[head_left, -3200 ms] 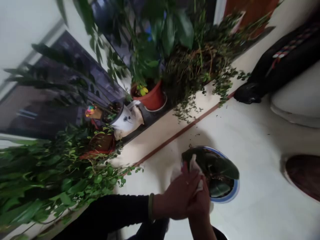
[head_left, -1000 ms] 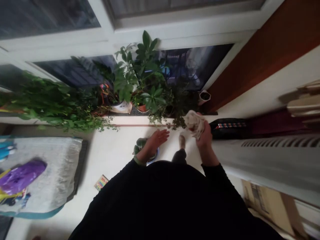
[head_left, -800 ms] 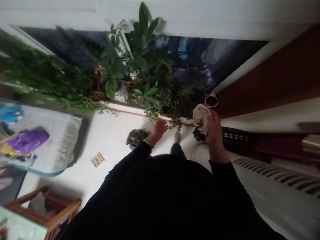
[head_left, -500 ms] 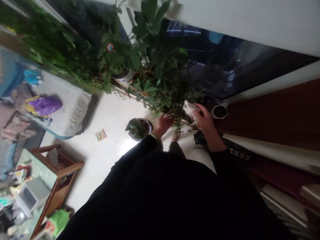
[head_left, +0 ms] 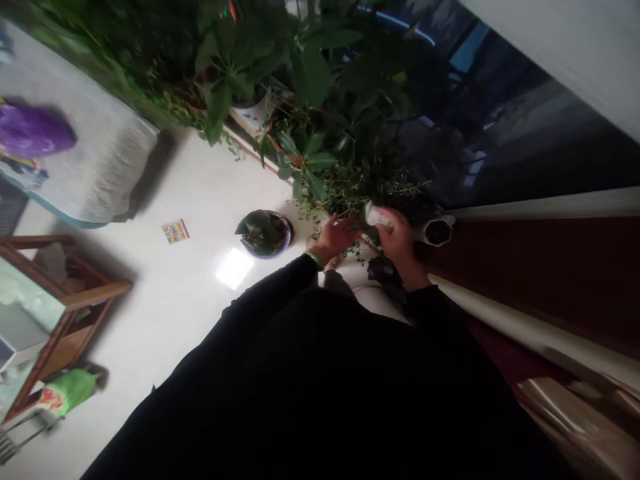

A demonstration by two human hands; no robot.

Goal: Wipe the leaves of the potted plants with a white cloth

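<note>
My right hand (head_left: 399, 239) is closed round a crumpled white cloth or tissue (head_left: 376, 215), beside the trailing small-leaved plant (head_left: 353, 183). My left hand (head_left: 338, 238) is at the near edge of the same foliage, fingers stretched out and apart, with no object visible in it. Whether its fingertips touch the stems I cannot tell. Larger leafy plants (head_left: 313, 73) rise behind. Left of my left hand, a potted broad-leaved plant (head_left: 264, 233) stands on the floor.
A white octagonal pot (head_left: 440, 231) stands right of my right hand, and a black plastic bag (head_left: 385, 270) lies below it. A small colourful card (head_left: 175, 231) is on the white floor (head_left: 190, 300). A wooden table (head_left: 95, 293) and a covered bed or couch (head_left: 115, 160) are at left.
The view has shifted and turned, so the room's left side has slid left. My left hand's fingers are stretched out more now. My right hand still holds the white cloth or tissue.
</note>
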